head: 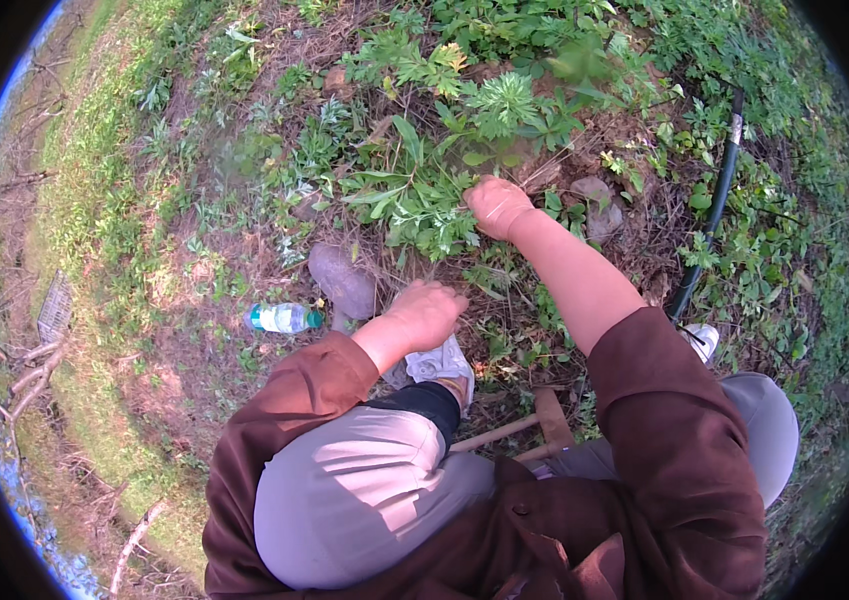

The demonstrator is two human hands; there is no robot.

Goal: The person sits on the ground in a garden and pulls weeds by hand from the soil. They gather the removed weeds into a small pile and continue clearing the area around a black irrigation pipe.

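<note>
My right hand reaches forward, its fingers curled in at the stems of a leafy green weed. The fingertips are partly hidden by leaves. Closer to me, my left hand hangs just above my white shoe, back of the hand up and fingers bent. Whether it holds anything is hidden under the palm. Dry grass and bare soil lie between the two hands. A large smooth stone rests just beyond my left hand, and a rough stone sits to the right of my right hand.
A plastic bottle with a green cap lies left of my left hand. A dark pipe runs along the right. Part of a wooden stool shows between my legs. Bare branches and a wire crate lie far left.
</note>
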